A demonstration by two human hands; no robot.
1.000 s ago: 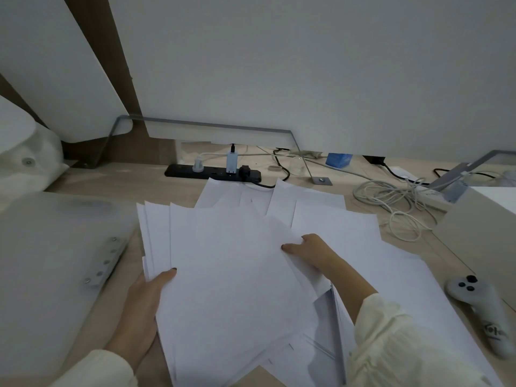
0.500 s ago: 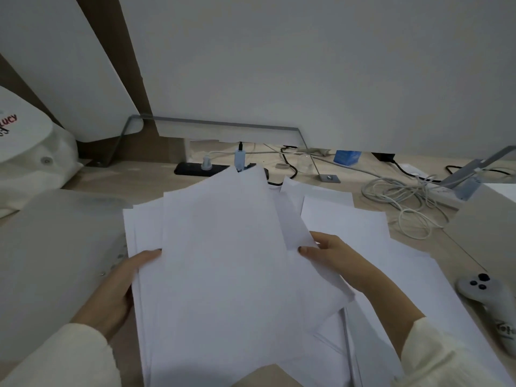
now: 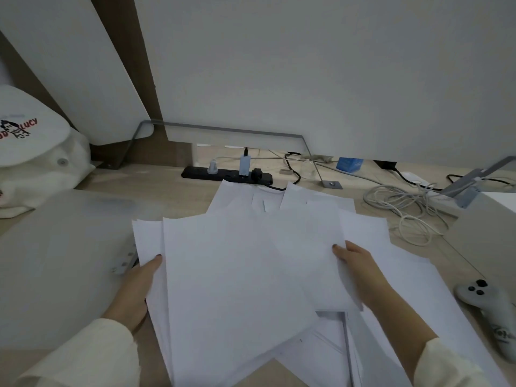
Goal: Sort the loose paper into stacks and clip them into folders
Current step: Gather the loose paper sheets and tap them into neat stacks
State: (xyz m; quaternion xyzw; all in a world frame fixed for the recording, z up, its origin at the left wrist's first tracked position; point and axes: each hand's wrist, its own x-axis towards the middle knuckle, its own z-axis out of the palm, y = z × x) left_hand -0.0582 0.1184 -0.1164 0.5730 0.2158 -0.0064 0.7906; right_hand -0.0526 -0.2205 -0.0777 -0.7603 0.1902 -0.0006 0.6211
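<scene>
A loose stack of white paper sheets is fanned out over the wooden desk in front of me. My left hand grips the stack's left edge, thumb on top. My right hand holds the right edge of the upper sheets, thumb on top. More loose sheets lie flat under and right of the stack. A translucent white folder with a metal clip strip lies at the left. A second folder shows partly beneath the sheets, near the front.
A black power strip with plugs sits behind the paper. Tangled white cables lie at the back right. A grey controller rests at the right edge, a white box behind it. A white cloth bag sits far left.
The lifted sheets have come down lower and flatter over the desk. My right hand shifted right along the stack's edge; my left hand stays on the left edge.
</scene>
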